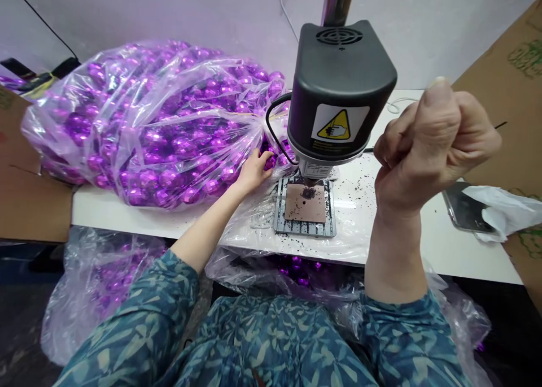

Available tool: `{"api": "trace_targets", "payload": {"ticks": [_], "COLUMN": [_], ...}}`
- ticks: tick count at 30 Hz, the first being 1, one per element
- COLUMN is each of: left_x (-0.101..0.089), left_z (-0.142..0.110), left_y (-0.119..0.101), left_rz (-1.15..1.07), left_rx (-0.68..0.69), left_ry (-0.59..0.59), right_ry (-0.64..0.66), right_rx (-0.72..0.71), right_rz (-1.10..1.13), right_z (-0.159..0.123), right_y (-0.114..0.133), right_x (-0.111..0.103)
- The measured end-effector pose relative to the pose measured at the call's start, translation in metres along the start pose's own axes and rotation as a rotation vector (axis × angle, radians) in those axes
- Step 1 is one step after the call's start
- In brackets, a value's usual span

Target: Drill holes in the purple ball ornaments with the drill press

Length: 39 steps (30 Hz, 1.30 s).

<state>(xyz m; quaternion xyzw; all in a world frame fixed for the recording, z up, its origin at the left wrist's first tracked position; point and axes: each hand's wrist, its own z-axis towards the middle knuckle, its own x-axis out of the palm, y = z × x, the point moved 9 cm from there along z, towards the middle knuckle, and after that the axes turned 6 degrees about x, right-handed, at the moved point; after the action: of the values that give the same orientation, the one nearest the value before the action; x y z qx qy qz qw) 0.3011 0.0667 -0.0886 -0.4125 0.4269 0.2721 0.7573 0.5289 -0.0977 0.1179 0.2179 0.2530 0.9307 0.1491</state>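
Note:
My left hand [254,171] is at the gathered mouth of a big clear plastic bag [169,127] full of shiny purple faceted balls. Its fingers are closed on one purple ball [270,161]. My right hand [436,138] is raised in a fist to the right of a black bench drill head [342,87]; whatever it grips is hidden inside the fingers. Under the drill, a brown square plate [296,209] with a small hole lies on a grey slotted base [305,229]. Dark shavings are heaped on the plate by the drill tip and scattered around it.
A phone [466,209] and a crumpled white tissue [510,206] lie at the right of the white table [470,257]. Cardboard boxes stand on both sides. Below the front edge hang clear bags [101,285] with more purple balls. A black cable [271,124] loops beside the drill.

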Motion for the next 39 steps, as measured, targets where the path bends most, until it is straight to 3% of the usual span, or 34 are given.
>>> {"api": "trace_targets", "payload": {"ticks": [2,4,8,11,13,19,26,32,39], "left_x": [-0.016,-0.021,0.007,0.027,0.035,0.035,0.048,0.055,0.063], "left_z": [-0.015,-0.03,-0.053,-0.064,-0.069,-0.072,-0.066,-0.061,-0.059], "left_y": [-0.006,-0.011,-0.032,-0.046,-0.05,-0.05,-0.045,-0.042,-0.051], "left_rz": [-0.254,-0.583,-1.21,-1.488,-1.523,-1.225,-1.516,-1.428,-1.363], "left_rx": [0.001,-0.043,-0.213,-0.299,-0.298,-0.156,-0.372,-0.35,-0.258], "left_ry": [-0.153,-0.204,-0.013,0.097,0.127,0.075,0.115,-0.019,-0.018], "right_ry": [-0.004,-0.019,-0.029,-0.036,-0.038,-0.033,-0.027,-0.019,-0.029], "right_rx": [0.004,-0.001,-0.014,-0.007,0.008,0.02,0.016,0.053,0.058], "right_rz": [-0.015,-0.042,-0.036,-0.033,-0.027,-0.026,-0.008,-0.076,-0.148], "right_z": [-0.001,-0.002,-0.003,-0.004,-0.004,-0.005,-0.006,-0.007,-0.01], "right_y": [0.0,0.0,0.001,0.003,0.004,0.004,0.006,0.005,0.007], "right_x": [0.0,-0.001,0.0,0.001,0.0,0.0,0.0,0.0,0.0]}}
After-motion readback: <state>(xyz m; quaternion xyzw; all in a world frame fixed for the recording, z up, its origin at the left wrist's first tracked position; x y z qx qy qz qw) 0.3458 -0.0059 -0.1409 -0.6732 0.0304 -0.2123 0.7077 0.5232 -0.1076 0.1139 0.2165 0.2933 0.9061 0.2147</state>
